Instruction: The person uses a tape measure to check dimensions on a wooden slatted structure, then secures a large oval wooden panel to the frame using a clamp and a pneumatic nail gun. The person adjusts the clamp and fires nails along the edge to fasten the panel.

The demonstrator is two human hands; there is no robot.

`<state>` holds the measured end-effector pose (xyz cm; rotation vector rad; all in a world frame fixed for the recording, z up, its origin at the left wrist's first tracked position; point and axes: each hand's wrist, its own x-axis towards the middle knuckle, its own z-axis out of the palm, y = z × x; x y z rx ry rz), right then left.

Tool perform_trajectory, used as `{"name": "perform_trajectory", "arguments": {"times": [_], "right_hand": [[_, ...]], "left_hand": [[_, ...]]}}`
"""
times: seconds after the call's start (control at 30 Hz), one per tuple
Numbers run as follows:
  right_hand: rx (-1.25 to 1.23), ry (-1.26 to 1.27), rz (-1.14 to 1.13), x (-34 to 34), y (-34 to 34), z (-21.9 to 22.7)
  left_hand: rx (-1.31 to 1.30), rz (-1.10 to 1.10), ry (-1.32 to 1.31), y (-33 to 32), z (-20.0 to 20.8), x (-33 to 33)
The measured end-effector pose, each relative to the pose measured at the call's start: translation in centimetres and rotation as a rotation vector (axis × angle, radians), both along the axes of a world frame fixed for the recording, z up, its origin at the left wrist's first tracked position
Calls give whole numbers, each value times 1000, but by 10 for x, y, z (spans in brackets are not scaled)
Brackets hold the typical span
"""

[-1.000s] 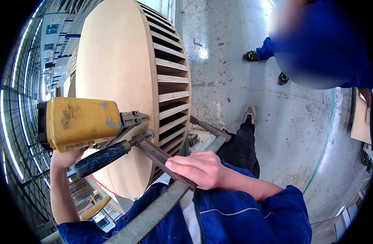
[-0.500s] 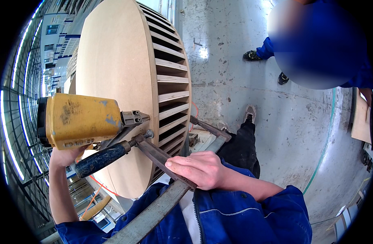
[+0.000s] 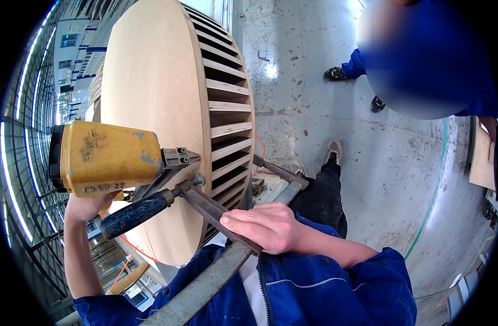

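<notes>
My left hand is closed round the grip of a yellow nail gun, its fingers partly hidden behind the gun body. The gun's metal nose rests at the edge of a pale wooden panel, next to a row of plywood slats. Just below the nose, the screw of a bar clamp with a dark blue handle stands at the panel face. My right hand is closed over the clamp's sliding arm, where it meets the grey bar. The bar runs down across my jacket.
A second metal clamp reaches out beyond the slats. A person in blue workwear stands at the upper right on the scuffed grey floor. An orange hose hangs at the lower left. Wooden boards lie at the far right.
The nail gun's body has tipped up very slightly, its nose staying at the panel edge. My right hand and the clamp have not visibly moved.
</notes>
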<state>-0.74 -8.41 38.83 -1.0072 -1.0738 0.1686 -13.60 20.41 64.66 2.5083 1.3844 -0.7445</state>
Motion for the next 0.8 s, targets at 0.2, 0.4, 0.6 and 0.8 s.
{"name": "perform_trajectory", "arguments": {"times": [0.2, 0.4, 0.6, 0.8], "right_hand": [[25, 16, -6, 0, 2, 0], [31, 17, -9, 1, 2, 0], [32, 15, -10, 1, 2, 0], [40, 12, -27, 0, 3, 0]], "left_hand": [[-25, -33, -2, 4, 3, 1], [12, -13, -27, 4, 2, 4], [8, -29, -40, 3, 1, 8], [-33, 100, -133, 14, 7, -1]]}}
